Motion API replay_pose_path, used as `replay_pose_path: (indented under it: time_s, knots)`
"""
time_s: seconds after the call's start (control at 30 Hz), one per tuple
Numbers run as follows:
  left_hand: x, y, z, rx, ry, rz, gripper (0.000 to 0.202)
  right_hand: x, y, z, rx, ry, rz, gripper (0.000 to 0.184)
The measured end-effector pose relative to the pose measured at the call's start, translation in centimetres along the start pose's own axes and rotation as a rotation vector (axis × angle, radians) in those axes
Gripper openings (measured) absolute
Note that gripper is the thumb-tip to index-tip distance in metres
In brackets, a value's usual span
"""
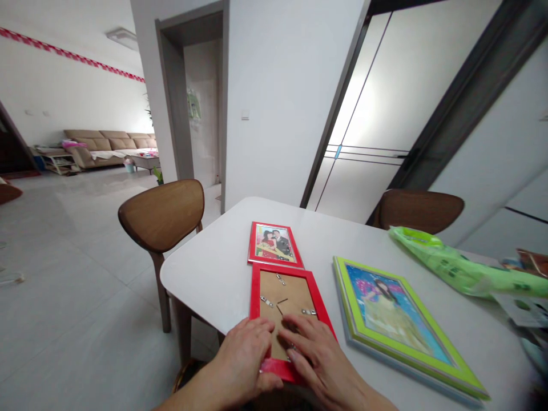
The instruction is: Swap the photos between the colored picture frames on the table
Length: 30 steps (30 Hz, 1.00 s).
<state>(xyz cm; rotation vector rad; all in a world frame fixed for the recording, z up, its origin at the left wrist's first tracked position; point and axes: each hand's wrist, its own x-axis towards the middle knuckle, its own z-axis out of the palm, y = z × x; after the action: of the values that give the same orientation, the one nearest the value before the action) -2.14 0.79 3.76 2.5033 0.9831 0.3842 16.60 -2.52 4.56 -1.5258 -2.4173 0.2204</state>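
Observation:
A red picture frame (256,285) lies face down on the table before me, its brown backing board (295,285) held by small metal clips (308,311). My left hand (244,357) grips the lower left side of this frame, thumb along the bottom edge. Over the lower right of the backing rests my right hand (319,354), its bent fingers apart and its fingertips close to the bottom clip, which they partly hide. Just beyond, a second red picture frame (295,245) lies face up with a photo of two people.
Right of my hands is a stack of picture frames, topped by a lime-green frame (417,311) with a portrait. A green plastic bag (462,271) lies at the table's right. Wooden chairs stand at the left (165,214) and far right (422,210) of the white table (205,274).

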Motion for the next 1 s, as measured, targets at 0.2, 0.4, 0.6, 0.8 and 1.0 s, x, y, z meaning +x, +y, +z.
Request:
replay_pose_path:
  time_s: [0.2,0.4,0.6,0.8,1.0]
  knots:
    - [-0.5,-0.4,-0.5,-0.002,-0.02,0.013,0.054,5.0,-0.7,0.6,-0.052,0.017,0.105,0.034]
    - [-0.6,-0.6,-0.5,-0.022,-0.037,0.01,0.039,5.3,-1.1,0.6,-0.063,-0.028,0.03,0.034]
    - [-0.6,-0.1,-1.1,-0.043,-0.075,-0.014,0.036,6.8,1.5,0.7,-0.024,0.141,0.217,0.025]
    - [-0.8,0.3,-1.8,-0.043,-0.141,-0.044,0.039,9.6,4.8,1.6,-0.07,0.233,0.442,0.019]
    - [-0.3,0.8,-1.5,0.036,-0.165,-0.014,0.046,10.1,4.6,1.4,-0.026,0.298,0.5,0.022]
